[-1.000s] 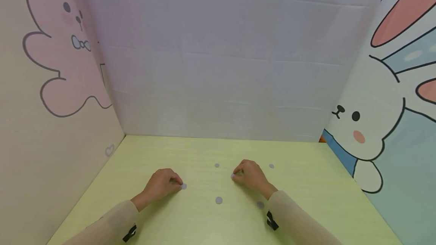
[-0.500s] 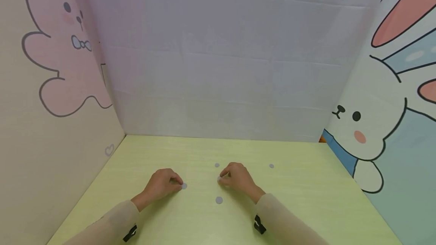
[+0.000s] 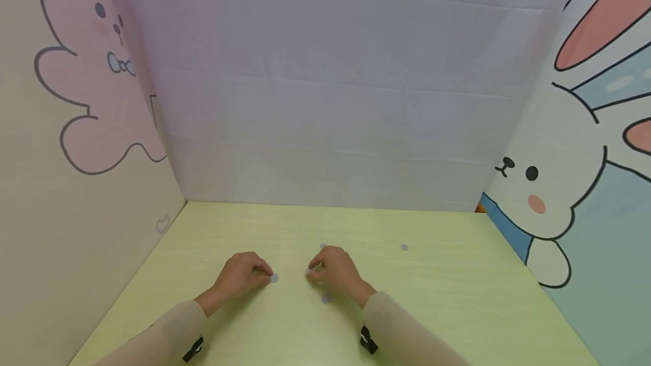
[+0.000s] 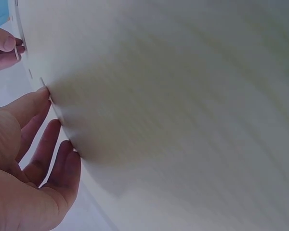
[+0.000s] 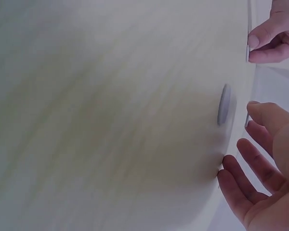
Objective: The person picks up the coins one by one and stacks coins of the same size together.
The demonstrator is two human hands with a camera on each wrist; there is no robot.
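My left hand (image 3: 239, 277) pinches a small grey disc (image 3: 274, 278) by its edge, thumb and fingertips close over the yellow table. In the left wrist view its fingertips meet the tabletop. A second grey disc (image 5: 246, 119) stands tilted between the thumb and forefinger of my right hand (image 3: 338, 270), a short way right of the left one. Below the right wrist lies another grey disc (image 3: 325, 299), flat on the table; the right wrist view shows a flat disc (image 5: 224, 104) beside that hand. Behind the right knuckles a disc (image 3: 322, 246) is partly hidden.
One more grey disc (image 3: 404, 247) lies farther back on the right. The pale yellow table (image 3: 229, 225) meets a whitish cloth wall (image 3: 325, 100) at the back, with cartoon-printed panels on both sides. A black clip (image 3: 368, 340) hangs at the right sleeve.
My right hand has moved left with its disc, toward the left hand, and its knuckles now overlap the back disc. The disc near the right sleeve has become covered. My left hand stays put.
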